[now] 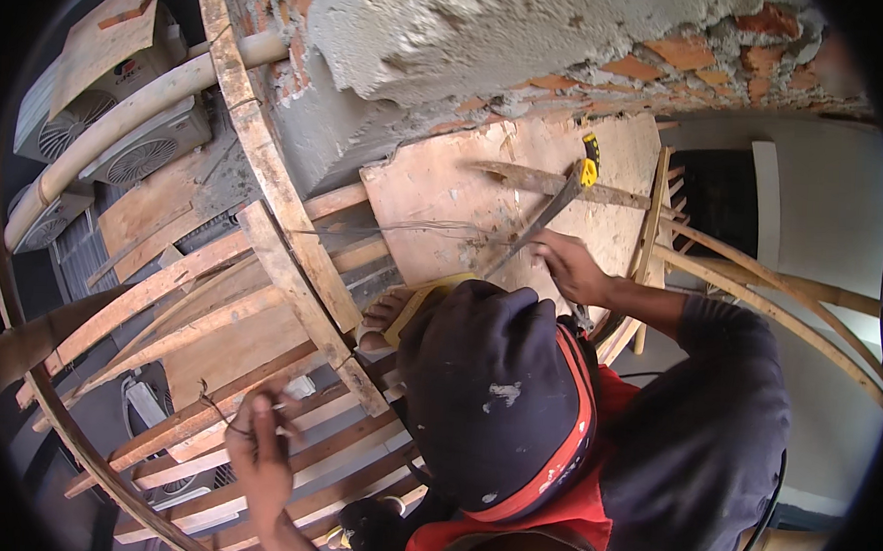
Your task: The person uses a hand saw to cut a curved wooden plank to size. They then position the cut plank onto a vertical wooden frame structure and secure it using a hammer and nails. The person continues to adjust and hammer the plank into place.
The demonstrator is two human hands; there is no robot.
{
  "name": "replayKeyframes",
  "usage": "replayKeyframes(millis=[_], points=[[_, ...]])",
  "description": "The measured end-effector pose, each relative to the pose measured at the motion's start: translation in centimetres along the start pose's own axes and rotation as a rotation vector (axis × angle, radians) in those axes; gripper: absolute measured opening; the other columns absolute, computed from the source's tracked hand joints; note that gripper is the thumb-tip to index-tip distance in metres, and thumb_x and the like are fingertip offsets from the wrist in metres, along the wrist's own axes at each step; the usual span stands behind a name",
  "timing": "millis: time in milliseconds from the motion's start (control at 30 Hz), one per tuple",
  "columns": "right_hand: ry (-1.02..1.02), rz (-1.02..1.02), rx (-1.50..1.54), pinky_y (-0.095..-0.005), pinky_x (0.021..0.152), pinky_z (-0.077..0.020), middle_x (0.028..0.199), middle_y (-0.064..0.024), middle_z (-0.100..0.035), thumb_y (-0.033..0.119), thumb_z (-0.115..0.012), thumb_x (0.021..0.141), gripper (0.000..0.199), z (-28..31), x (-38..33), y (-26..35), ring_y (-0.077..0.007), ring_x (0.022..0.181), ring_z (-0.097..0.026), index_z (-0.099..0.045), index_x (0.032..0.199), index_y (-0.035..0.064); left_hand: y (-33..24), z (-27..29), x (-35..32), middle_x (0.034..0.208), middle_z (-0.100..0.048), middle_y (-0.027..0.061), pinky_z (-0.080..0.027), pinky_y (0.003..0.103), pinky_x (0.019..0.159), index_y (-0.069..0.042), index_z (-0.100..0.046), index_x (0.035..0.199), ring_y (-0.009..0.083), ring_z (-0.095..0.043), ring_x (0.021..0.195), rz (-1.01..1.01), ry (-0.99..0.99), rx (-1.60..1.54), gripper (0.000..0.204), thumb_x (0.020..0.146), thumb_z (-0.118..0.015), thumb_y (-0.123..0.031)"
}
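My left hand [261,455], at the lower left above the timber slats, pinches a short bent wire [217,404]; its fingers are slightly blurred. At centre right, my right hand [572,269] has its fingertips closed on the end of a bundle of thin wires [414,225], which stretches left toward the upright timber. Right beside those fingertips, a handsaw [553,207] with a yellow and black handle lies slanted on a plywood sheet [430,191]. Under my right wrist shows a small metal piece [583,316] I cannot make out.
A bent knee in dark cloth [495,406] fills the lower middle, with a sandalled foot [389,313] beside it. Long timber battens [269,169] cross the left, with gaps between slats. Rough brick and concrete [471,50] stand ahead. Air-conditioner units [142,144] sit far left.
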State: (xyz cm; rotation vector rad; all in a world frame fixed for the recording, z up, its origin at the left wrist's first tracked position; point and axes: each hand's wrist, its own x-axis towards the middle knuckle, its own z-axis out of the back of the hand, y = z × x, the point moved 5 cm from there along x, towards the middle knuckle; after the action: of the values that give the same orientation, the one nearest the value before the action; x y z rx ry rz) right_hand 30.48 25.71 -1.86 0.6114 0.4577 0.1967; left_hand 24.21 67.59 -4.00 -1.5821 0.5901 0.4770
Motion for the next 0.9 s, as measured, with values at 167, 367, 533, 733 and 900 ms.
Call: replayKeyframes(millis=[167, 367, 533, 733, 900], points=[[0.272, 0.373, 0.115, -0.0447, 0.075, -0.0468, 0.093, -0.0158, -0.06, 0.017, -0.049, 0.098, 0.024, -4.9, 6.2, 7.2, -0.0361, 0.083, -0.06, -0.056, 0.114, 0.0001, -3.7, -5.7, 1.6, 0.124, -0.058, 0.017, -0.044, 0.022, 0.063, -0.002, -0.036, 0.142, 0.0198, -0.06, 0.106, -0.123, 0.097, -0.015, 0.051, 0.103, -0.033, -0.035], [0.443, 0.373, 0.085, -0.0441, 0.077, -0.0473, 0.096, -0.0146, -0.06, 0.013, -0.056, 0.093, 0.03, -4.1, 7.5, 9.4, -0.0346, 0.091, -0.061, -0.059, 0.121, 0.0032, -3.0, -8.2, 4.8, 0.128, -0.049, 0.024, -0.041, 0.044, 0.101, -0.003, -0.024, 0.14, 0.0314, -0.046, 0.126, -0.351, -0.088, -0.446, 0.042, 0.104, -0.034, -0.022], [0.457, 0.34, 0.33, -0.0398, 0.079, -0.0468, 0.097, -0.0151, -0.062, 0.01, -0.059, 0.09, 0.028, -5.6, 7.1, 8.6, -0.0328, 0.088, -0.062, -0.062, 0.118, 0.0028, -4.6, -7.7, 5.3, 0.103, -0.057, 0.0125, -0.042, 0.045, 0.1, 0.002, -0.038, 0.13, 0.0263, -0.058, 0.103, -0.286, -0.016, -0.526, 0.035, 0.101, -0.044, -0.017], [0.585, 0.307, 0.361, -0.0387, 0.084, -0.0471, 0.098, -0.0175, -0.066, 0.015, -0.059, 0.09, 0.023, -7.0, 9.3, 11.8, -0.0321, 0.096, -0.062, -0.065, 0.107, 0.0008, -4.3, -4.0, 5.7, 0.08, -0.041, 0.0005, -0.046, 0.038, 0.091, 0.002, -0.051, 0.12, 0.0142, -0.049, 0.078, -0.296, -0.08, -0.455, 0.03, 0.101, -0.046, -0.021], [0.451, 0.537, 0.17, -0.0385, 0.082, -0.0471, 0.096, -0.0141, -0.059, 0.014, -0.063, 0.088, 0.02, -8.0, 11.4, 17.0, -0.0311, 0.096, -0.059, -0.064, 0.104, 0.0012, -4.6, 4.0, 3.4, 0.074, -0.035, -0.0032, -0.036, 0.024, 0.061, 0.003, -0.047, 0.126, 0.0077, -0.035, 0.066, -0.34, -0.327, -0.519, 0.035, 0.101, -0.046, -0.022]])
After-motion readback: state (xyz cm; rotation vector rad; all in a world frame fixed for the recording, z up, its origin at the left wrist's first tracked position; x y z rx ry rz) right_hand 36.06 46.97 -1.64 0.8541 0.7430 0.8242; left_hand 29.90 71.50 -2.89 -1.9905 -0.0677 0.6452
